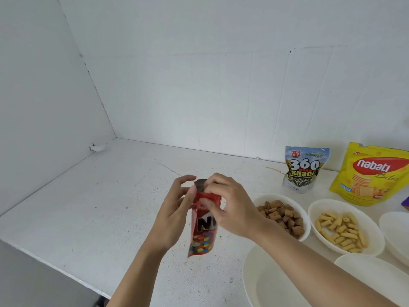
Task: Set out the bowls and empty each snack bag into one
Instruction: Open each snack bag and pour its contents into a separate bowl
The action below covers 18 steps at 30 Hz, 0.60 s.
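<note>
Both hands hold a red candy bag upright above the counter, left of the bowls: left hand loosely curled against its left edge, fingers partly spread; right hand pinching the folded top strip.

We see a white table with little dark specks on it. White walls stand behind it and beside it. A small white blob sits in the far corner.
</note>
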Tool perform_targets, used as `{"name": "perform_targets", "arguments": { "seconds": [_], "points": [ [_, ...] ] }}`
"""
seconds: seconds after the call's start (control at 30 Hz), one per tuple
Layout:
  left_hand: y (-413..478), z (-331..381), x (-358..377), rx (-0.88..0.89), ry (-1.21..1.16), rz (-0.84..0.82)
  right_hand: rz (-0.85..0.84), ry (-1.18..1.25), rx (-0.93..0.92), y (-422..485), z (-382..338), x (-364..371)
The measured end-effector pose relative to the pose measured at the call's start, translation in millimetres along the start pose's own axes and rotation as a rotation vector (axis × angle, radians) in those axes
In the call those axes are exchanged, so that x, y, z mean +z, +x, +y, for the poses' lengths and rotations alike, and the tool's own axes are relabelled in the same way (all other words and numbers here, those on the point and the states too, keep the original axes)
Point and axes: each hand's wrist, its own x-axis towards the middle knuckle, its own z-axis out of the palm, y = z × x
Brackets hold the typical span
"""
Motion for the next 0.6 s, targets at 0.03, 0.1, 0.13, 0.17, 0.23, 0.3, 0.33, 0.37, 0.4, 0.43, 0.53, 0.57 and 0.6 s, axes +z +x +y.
{"name": "perform_targets", "arguments": {
  "seconds": [0.03, 0.1, 0.13, 0.17, 0.23, 0.3, 0.33, 0.37, 0.4, 0.43, 0.53, 0.57, 0.6],
  "points": [
    [-2.1, 1.9, 0.9, 0.002, -0.022, 0.01, 0.047, 0.044, 0.015, 3.2, -1.8, -2.0],
    [-5.0, 4.1, 1.6, -0.002, -0.044, 0.012, 0.13, 0.106, 0.041, 9.8, -5.3, -6.3],
    [-6.0, 4.8, 1.4, -0.004, -0.042, 0.003, 0.165, 0.122, 0.058, 12.9, -7.3, -8.3],
    [-6.3, 5.3, 1.4, -0.004, -0.038, -0.013, 0.202, 0.132, 0.079, 15.9, -9.2, -10.5],
    [-6.0, 3.9, 2.2, -0.01, -0.034, -0.053, 0.279, 0.148, 0.134, 22.1, -12.7, -15.0],
    [-6.5, 1.8, 5.0, -0.024, -0.036, -0.078, 0.35, 0.162, 0.194, 27.3, -15.4, -20.1],
    [-7.2, 0.0, 6.9, -0.028, -0.04, -0.077, 0.381, 0.166, 0.22, 29.3, -16.0, -22.6],
    [-7.9, -2.0, 8.7, -0.034, -0.049, -0.067, 0.406, 0.169, 0.244, 30.8, -16.0, -25.1],
    [-9.0, -4.2, 10.5, -0.045, -0.063, -0.051, 0.426, 0.168, 0.266, 31.5, -15.2, -27.1],
    [-10.3, -6.9, 11.7, -0.054, -0.08, -0.039, 0.44, 0.165, 0.288, 31.9, -13.4, -29.0],
    [-16.1, -15.5, 13.1, -0.045, -0.114, -0.08, 0.469, 0.17, 0.359, 31.9, -5.7, -33.5],
    [-18.2, -17.7, 14.1, -0.036, -0.127, -0.095, 0.47, 0.173, 0.381, 31.5, -3.8, -34.6],
    [-19.7, -19.2, 15.7, -0.029, -0.146, -0.098, 0.464, 0.174, 0.402, 31.2, -2.3, -35.5]
  ]
}}
